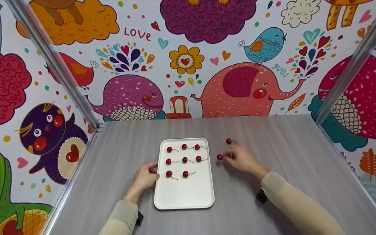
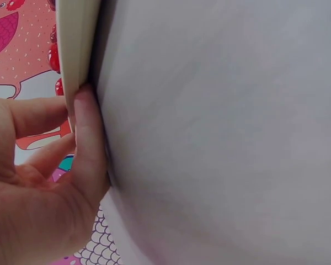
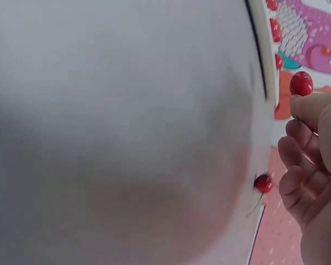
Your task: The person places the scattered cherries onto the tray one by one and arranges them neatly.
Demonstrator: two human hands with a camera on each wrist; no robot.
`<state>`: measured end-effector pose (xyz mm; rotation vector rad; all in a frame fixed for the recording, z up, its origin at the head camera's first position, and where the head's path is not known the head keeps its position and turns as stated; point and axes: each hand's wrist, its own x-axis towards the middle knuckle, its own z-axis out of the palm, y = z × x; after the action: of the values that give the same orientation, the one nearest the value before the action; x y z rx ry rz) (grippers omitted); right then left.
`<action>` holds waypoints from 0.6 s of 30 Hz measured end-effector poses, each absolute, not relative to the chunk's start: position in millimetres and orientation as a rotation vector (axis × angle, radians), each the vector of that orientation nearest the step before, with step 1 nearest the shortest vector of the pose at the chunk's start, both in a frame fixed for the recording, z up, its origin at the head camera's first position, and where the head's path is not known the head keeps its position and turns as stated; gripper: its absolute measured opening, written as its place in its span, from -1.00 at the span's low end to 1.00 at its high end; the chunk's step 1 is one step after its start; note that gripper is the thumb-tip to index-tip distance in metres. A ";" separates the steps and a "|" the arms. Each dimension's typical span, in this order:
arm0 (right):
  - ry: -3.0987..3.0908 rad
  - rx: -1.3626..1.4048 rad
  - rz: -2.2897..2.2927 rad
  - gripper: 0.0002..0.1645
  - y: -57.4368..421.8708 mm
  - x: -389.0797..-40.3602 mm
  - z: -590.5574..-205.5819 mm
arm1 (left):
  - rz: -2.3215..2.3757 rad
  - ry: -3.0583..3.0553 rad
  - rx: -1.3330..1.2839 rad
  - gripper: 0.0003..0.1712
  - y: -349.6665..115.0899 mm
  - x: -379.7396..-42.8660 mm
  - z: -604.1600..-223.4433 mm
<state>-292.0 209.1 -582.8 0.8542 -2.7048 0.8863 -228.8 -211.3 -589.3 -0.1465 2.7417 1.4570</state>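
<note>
A white rectangular tray [image 1: 184, 194] lies on the grey table, with several red cherries [image 1: 184, 159] set out in rows on it, stems attached. My left hand [image 1: 145, 177] is at the tray's left side; in the left wrist view its thumb and fingers [image 2: 89, 132] pinch the tray's rim. Just right of the tray, my right hand [image 1: 241, 159] holds a cherry [image 1: 220, 157] between thumb and fingertips, with the fruit sticking out past them. The right wrist view shows this held cherry [image 3: 301, 83] raised off the table, its stem partly hidden by the fingers.
Another cherry [image 1: 228, 141] lies on the table [image 1: 126, 140] behind my right hand. Printed cartoon walls [image 1: 181, 85] rise at the back and sides, with metal posts [image 1: 348, 71] at the corners.
</note>
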 end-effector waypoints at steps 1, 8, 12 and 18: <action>-2.702 0.863 0.899 -0.94 206.3 -290.2 -581.9 | 1.456 2.733 -0.166 -0.33 -209.4 -227.0 -584.5; -2.688 0.904 1.024 -0.94 188.8 -277.6 -580.5 | 1.436 2.729 -0.178 -0.32 -207.1 -225.4 -582.1; -2.688 0.900 1.132 -0.93 179.6 -271.6 -582.9 | 1.445 2.722 -0.190 -0.30 -207.0 -225.4 -581.8; -2.675 0.918 1.195 -0.94 166.7 -265.8 -589.2 | 1.445 2.730 -0.182 -0.30 -208.5 -226.1 -583.7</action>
<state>-265.8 166.7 -589.2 0.9183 -2.6750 1.1953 -226.1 -208.5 -583.7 -0.1817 2.7296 1.4451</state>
